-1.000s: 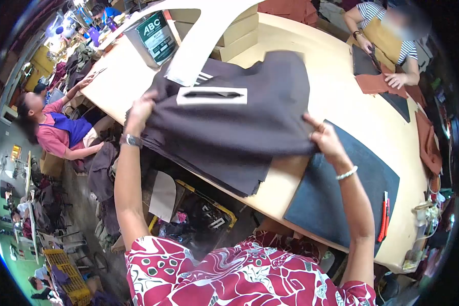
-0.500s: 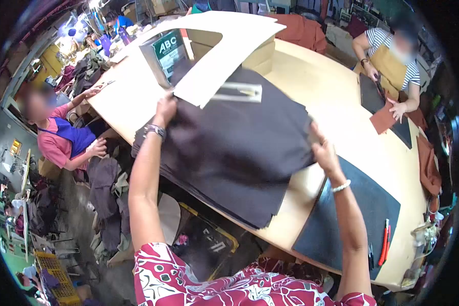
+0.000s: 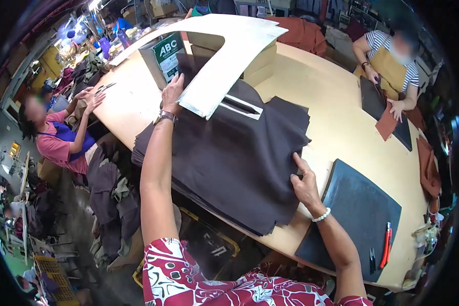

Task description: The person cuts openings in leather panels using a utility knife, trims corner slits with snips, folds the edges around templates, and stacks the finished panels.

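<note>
A stack of dark brown cloth pieces (image 3: 229,158) lies on the table before me, its layered edges showing at the left and front. My left hand (image 3: 172,95) is closed at the far left edge of the cloth, beside the tip of a white paper pattern (image 3: 217,71); part of its grip is hidden. At the right edge of the same cloth, my right hand (image 3: 307,186) grips the border between thumb and fingers. The top piece has soft folds near that hand. A narrow white slotted template (image 3: 255,113) lies on the cloth, partly under the pattern.
A black cutting mat (image 3: 349,214) at the right bears red-handled pliers (image 3: 386,245) and small black snips (image 3: 372,260). A green and white ABC box (image 3: 166,56) stands beyond my left hand. One person (image 3: 69,132) is at the left edge; another (image 3: 390,66) handles rust-coloured material (image 3: 386,123).
The top cloth, raised and billowing before, now lies lower and flatter. My right hand has come down and leftward with its edge. The person at left has brought both hands together above the table.
</note>
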The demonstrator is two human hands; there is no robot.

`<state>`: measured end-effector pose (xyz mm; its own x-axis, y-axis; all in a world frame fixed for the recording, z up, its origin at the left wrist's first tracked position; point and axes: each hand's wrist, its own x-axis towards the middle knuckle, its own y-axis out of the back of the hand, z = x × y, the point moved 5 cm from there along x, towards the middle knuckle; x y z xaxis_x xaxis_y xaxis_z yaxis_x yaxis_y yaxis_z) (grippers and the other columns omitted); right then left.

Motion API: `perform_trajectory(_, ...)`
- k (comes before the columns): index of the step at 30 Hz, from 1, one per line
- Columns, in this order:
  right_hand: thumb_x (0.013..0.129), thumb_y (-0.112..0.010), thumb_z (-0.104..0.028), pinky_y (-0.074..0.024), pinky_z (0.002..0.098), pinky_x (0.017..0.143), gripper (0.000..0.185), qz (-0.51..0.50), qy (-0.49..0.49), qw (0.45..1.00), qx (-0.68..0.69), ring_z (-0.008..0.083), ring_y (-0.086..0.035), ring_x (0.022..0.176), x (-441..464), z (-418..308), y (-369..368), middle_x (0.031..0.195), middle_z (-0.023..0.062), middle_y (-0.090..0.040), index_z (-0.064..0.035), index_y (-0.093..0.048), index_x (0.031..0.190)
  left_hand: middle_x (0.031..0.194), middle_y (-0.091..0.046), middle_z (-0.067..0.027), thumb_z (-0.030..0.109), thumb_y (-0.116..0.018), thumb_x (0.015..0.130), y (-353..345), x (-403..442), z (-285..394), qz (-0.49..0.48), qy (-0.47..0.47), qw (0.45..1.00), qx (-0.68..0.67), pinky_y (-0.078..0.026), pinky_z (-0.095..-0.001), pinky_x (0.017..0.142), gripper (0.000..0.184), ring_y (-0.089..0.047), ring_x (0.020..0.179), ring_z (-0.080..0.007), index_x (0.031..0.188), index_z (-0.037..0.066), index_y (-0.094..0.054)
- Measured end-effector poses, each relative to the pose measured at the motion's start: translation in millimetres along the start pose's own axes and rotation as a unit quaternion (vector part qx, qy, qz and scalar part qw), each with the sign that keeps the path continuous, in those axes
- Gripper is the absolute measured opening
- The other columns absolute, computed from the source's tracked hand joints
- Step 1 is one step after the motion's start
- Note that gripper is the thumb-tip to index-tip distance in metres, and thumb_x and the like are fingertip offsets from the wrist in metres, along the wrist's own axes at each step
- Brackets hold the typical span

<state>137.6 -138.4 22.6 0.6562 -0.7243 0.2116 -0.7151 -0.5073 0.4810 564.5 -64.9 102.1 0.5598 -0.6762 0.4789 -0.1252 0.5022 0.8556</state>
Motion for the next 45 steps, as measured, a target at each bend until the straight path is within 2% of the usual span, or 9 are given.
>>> perform_trajectory(4,0.08,-0.06,-0.007,-0.0371,0.0305,0.097,0.052,-0.004,-0.053,0.996,0.077,0.0254,-0.051,0.114,-6.3,2.1,-3.8,0.122,0.0192,-0.053,0.0076,-0.045,0.128,0.132,-0.045,-0.0217,0.026,-0.056,0.083,-6.4,-19.3,-11.9,0.16,-0.111,0.981,-0.012,-0.044,-0.0396,0.091,0.058,-0.052,0.112,-0.0352,0.134,0.002,-0.039)
perform_trajectory(10,0.08,-0.065,-0.013,-0.0342,0.032,0.101,0.06,0.021,-0.052,0.994,0.097,0.0261,-0.049,0.116,-10.6,13.6,-0.9,0.125,0.0193,-0.051,0.0077,-0.041,0.131,0.131,-0.045,-0.023,0.032,-0.066,0.078,13.2,-75.5,-46.4,0.049,0.093,0.994,0.006,-0.04,-0.0461,0.094,0.076,-0.049,0.115,-0.0395,0.139,0.004,-0.031)
perform_trajectory(14,0.081,-0.065,-0.012,-0.0378,0.0335,0.1,0.073,0.055,-0.02,0.993,0.101,0.0267,-0.047,0.117,-22.6,-8.9,4.3,0.135,0.0208,-0.039,0.0038,-0.024,0.14,0.116,-0.055,-0.0232,0.036,-0.066,0.079,41.1,-138.6,-81.0,0.228,0.119,0.966,0.001,-0.043,-0.0423,0.09,0.069,-0.054,0.105,-0.0376,0.13,-0.003,-0.04)
perform_trajectory(21,0.08,-0.067,-0.01,-0.0449,0.0298,0.091,0.061,-0.065,-0.107,0.97,0.21,0.0198,-0.052,0.109,-56.5,-26.6,-10.3,0.13,0.016,-0.045,-0.0005,-0.04,0.134,0.097,-0.062,-0.0188,0.056,-0.063,0.075,44.0,-216.2,-63.2,0.105,0.289,0.951,-0.013,-0.047,-0.0405,0.082,0.073,-0.06,0.093,-0.0335,0.115,-0.004,-0.054)
perform_trajectory(25,0.076,-0.068,-0.008,-0.0401,0.0307,0.097,0.059,-0.084,-0.133,0.967,0.2,0.0221,-0.051,0.112,-58.4,-17.3,-25.5,0.125,0.0155,-0.051,0.004,-0.045,0.129,0.137,-0.036,-0.0225,0.059,-0.063,0.073,14.0,-206.2,-54.9,-0.004,0.279,0.956,0.092,-0.031,-0.0583,0.098,0.089,-0.032,0.128,-0.0392,0.132,-0.002,-0.038)
perform_trajectory(28,0.076,-0.069,-0.012,-0.0372,0.0317,0.099,0.064,-0.105,-0.123,0.975,0.15,0.0252,-0.048,0.118,-58.1,-14.9,-29.1,0.127,0.0187,-0.05,0.0059,-0.041,0.131,0.141,-0.031,-0.0225,0.048,-0.056,0.083,9.9,-182.5,-25.6,0.051,0.198,0.969,0.138,-0.026,-0.06,0.101,0.074,-0.026,0.132,-0.0398,0.135,0.0,-0.036)
perform_trajectory(34,0.083,-0.065,-0.027,-0.0346,0.0312,0.101,0.061,0.018,-0.092,0.981,0.169,0.022,-0.046,0.119,-26.6,-13.9,-4.0,0.128,0.0149,-0.049,0.0007,-0.042,0.132,0.136,-0.038,-0.0224,0.058,-0.046,0.085,-32.6,-116.4,76.3,0.037,0.038,0.999,0.004,-0.022,-0.0646,0.1,0.074,-0.03,0.129,-0.0408,0.134,0.003,-0.04)
perform_trajectory(40,0.087,-0.059,-0.019,-0.0332,0.0289,0.101,0.044,0.083,-0.165,0.919,0.348,0.0191,-0.047,0.118,56.0,26.1,18.5,0.126,0.0133,-0.053,0.0016,-0.051,0.125,0.144,-0.025,-0.022,0.068,-0.047,0.078,-74.6,-70.5,112.6,-0.064,0.168,0.982,-0.05,-0.012,-0.0697,0.099,0.083,-0.018,0.132,-0.0472,0.137,0.01,-0.039)
perform_trajectory(45,0.078,-0.049,0.0,-0.0354,0.0311,0.101,0.052,0.046,0.068,0.983,0.164,0.03,-0.048,0.12,85.1,-31.7,3.8,0.129,0.0181,-0.051,-0.0018,-0.048,0.129,0.147,-0.022,-0.0196,0.07,-0.05,0.073,-75.1,-56.4,97.3,-0.095,0.158,0.981,-0.056,-0.011,-0.0652,0.103,0.088,-0.017,0.134,-0.0432,0.138,0.011,-0.038)
